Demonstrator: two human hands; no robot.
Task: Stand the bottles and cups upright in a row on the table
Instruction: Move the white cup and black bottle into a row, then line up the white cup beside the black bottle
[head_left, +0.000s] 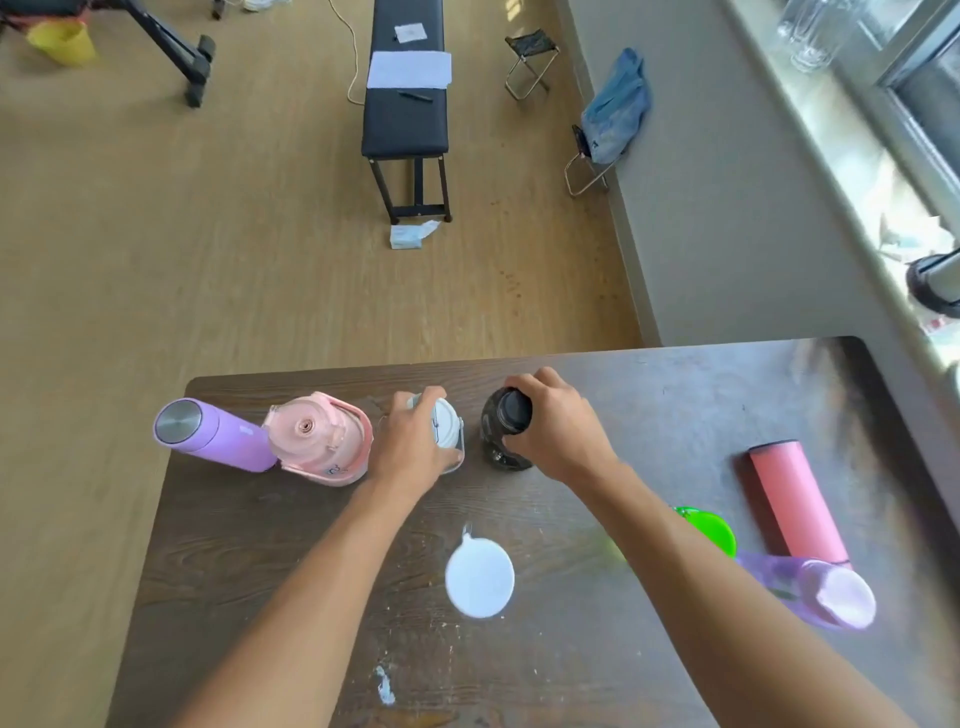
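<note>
No label on any bottle is legible; the pink lidded jug (321, 441) bears only a small dark mark. Your left hand (413, 447) reaches forward, grip closed around the upright white-capped clear bottle (445, 423). Your right hand (558, 428) wraps the upright dark black-capped bottle (504, 431) just beside it, on the dark wooden counter (291, 545). A lilac steel-capped flask (213, 434) stands left.

Both forearms are bare all the way up, no sleeves, and the left hand (413, 447) and right hand (558, 428) wear nothing either.
</note>
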